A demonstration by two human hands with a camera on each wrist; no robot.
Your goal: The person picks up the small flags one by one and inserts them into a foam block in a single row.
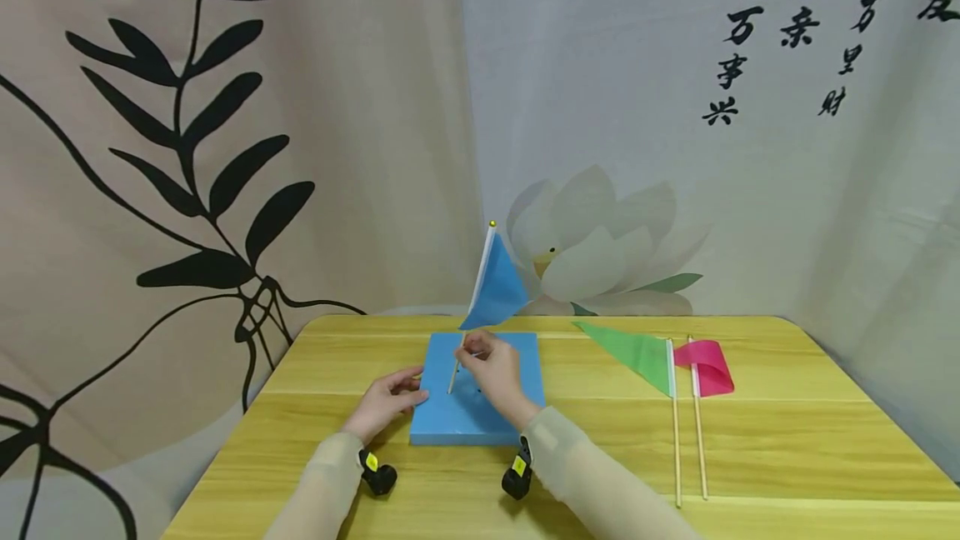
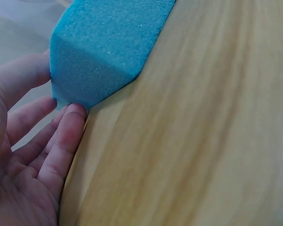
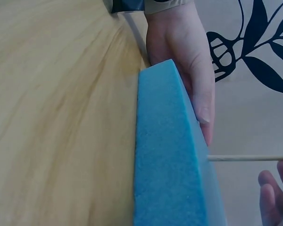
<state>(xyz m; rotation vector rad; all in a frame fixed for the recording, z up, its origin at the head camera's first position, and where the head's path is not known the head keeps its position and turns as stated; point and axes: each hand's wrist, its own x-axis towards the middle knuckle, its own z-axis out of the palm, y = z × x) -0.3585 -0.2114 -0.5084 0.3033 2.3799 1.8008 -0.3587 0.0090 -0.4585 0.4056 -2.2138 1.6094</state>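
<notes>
A blue foam board [image 1: 444,425] lies flat on the table. My right hand [image 1: 495,369] pinches the thin wooden stick [image 1: 453,378] of a blue triangular flag [image 1: 495,288] above the board. The stick tilts slightly, its lower end meeting the board's top; how deep it goes is hard to tell. At the board's left side, my left hand [image 1: 385,403] touches the edge with loosely extended fingers. The foam's corner [image 2: 94,70] fills the top of the left wrist view, fingertips against it. In the right wrist view the stick [image 3: 247,158] meets the board's face.
To the right, a green triangular flag [image 1: 637,355] and a curled pink flag [image 1: 712,367] lie side by side on the wooden table [image 1: 810,440]. A printed curtain [image 1: 390,148] hangs behind the table. A small dark hole [image 1: 480,391] shows in the board near my right hand.
</notes>
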